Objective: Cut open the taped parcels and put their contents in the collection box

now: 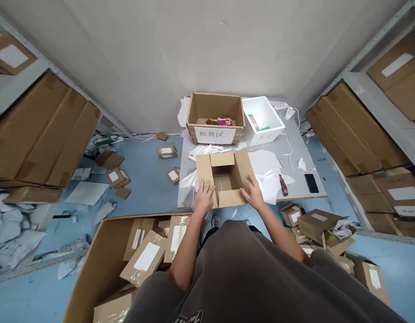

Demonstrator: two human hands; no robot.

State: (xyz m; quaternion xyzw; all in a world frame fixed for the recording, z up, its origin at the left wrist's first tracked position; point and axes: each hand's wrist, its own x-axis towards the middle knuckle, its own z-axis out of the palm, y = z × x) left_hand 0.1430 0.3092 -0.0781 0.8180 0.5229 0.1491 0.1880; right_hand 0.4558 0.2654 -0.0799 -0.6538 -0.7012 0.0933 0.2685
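An empty-looking cardboard box stands at the table's front edge with its flaps folded outward and its inside in view. My left hand grips its near left corner, fingers over the left flap. On the opposite side, my right hand holds the near right corner by the right flap. Crumpled white paper lies to the right of the box, and a red and black utility knife rests beyond it.
Behind stand a labelled carton and a white foam box holding small items. A phone lies at the table's right. A large carton full of parcels sits by my left side; more boxes lie on the floor at right.
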